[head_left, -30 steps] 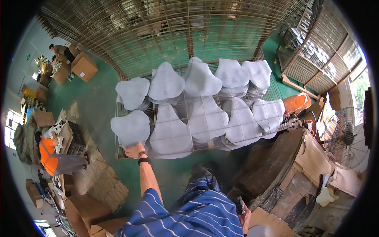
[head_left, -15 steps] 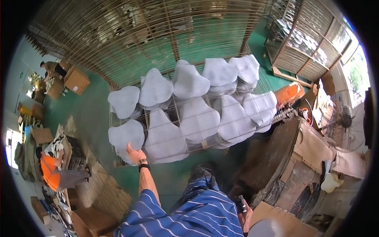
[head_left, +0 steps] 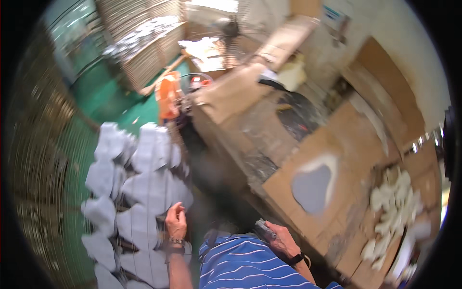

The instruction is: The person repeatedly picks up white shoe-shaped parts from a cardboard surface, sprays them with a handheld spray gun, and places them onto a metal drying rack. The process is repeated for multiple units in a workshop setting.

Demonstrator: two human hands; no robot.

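Note:
Rows of flat, pale grey rounded pieces lie in overlapping stacks on a wire rack at my left. My left hand hovers over the rack's near edge, close to the pieces, its fingers loosely bent and nothing seen in them. In front of my body, my right hand is closed round a dark metallic hand tool; blur hides its exact kind. To the right, a single grey piece lies flat on a cardboard-covered bench, with a whitish patch round its edge.
Cream-coloured scraps are heaped on the bench's right side. Black plastic sheeting lies farther back on it. An orange object stands past the rack's far end. Wire racking rises at the left, and a fan stands at the back.
My view has swung right, so the rack now sits at the left and the bench fills the right. My left hand has come off the grey piece it touched. My right hand still holds the tool.

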